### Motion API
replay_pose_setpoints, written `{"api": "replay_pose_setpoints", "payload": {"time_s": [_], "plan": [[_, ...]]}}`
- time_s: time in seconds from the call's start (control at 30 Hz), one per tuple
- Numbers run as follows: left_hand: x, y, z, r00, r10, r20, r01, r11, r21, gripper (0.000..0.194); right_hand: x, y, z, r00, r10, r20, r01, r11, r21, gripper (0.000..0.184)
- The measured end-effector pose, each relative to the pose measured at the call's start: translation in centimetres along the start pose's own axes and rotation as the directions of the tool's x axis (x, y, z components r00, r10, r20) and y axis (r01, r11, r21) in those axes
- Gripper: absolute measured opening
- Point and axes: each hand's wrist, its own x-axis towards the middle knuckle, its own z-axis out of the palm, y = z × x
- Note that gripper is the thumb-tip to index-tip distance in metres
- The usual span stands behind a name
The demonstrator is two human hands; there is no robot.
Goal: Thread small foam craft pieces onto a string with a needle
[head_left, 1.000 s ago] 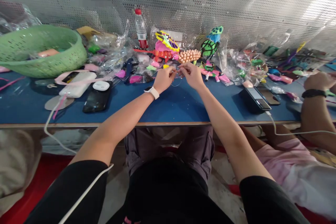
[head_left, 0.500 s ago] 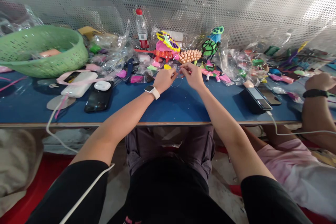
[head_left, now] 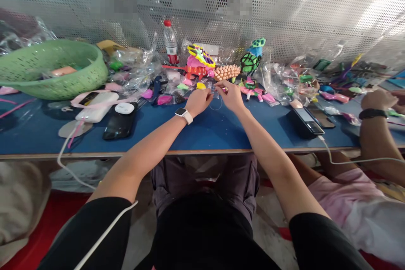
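The spiked figure (head_left: 228,73) is shaped; the thread (head_left: 216,109) is not yet laid down (left hand (head_left: 199,101) and right hand (head_left: 232,97) pinched, contents unclear).

Basket (head_left: 69,83), phone (head_left: 118,128) on blue table (head_left: 215,135)

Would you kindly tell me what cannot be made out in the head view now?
Head view:
Whether the left hand and right hand grip the thin strand: too small, partly hidden by the hands.
Green basket: left end cut off by the picture's left edge; contents partly hidden by its near wall.
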Motion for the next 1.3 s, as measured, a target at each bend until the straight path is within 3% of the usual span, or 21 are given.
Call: {"api": "replay_pose_setpoints", "payload": {"time_s": [0.13,0.23,0.43,0.57,0.87,1.03,1.3], "plan": [[-0.1,-0.2,0.4,0.998,0.021,-0.063,-0.03,0.989,-0.147,0.037,0.0,0.3,0.2,0.998,0.063,0.031,-0.066,0.992,0.104,0.017],[-0.2,-0.2,0.7,0.999,0.001,-0.039,-0.014,0.939,-0.344,0.035,0.0,0.6,0.6,0.998,0.065,0.024,-0.068,0.984,0.162,0.017],[-0.1,0.1,1.0,0.988,-0.138,0.076,0.155,0.764,-0.627,0.01,0.0,0.8,0.7,0.998,0.044,-0.044,-0.038,0.99,0.134,0.019],[0.0,0.7,1.1,0.952,-0.28,0.123,0.273,0.598,-0.754,0.018,0.0,0.5,0.6,0.997,0.053,-0.05,-0.045,0.989,0.139,0.014],[0.1,0.8,0.7,0.881,-0.387,0.271,0.385,0.258,-0.886,0.025,-0.1,0.6,0.8,0.993,0.059,-0.099,-0.043,0.987,0.157,0.009],[0.3,0.8,0.5,0.866,-0.386,0.32,0.4,0.149,-0.904,0.023,0.3,1.5,0.8,0.984,0.055,-0.169,-0.022,0.981,0.195,0.012],[0.4,0.6,0.4,0.863,-0.385,0.328,0.362,0.019,-0.932,0.022,0.1,0.8,0.9,0.989,0.056,-0.137,-0.031,0.983,0.179,0.009]]}}
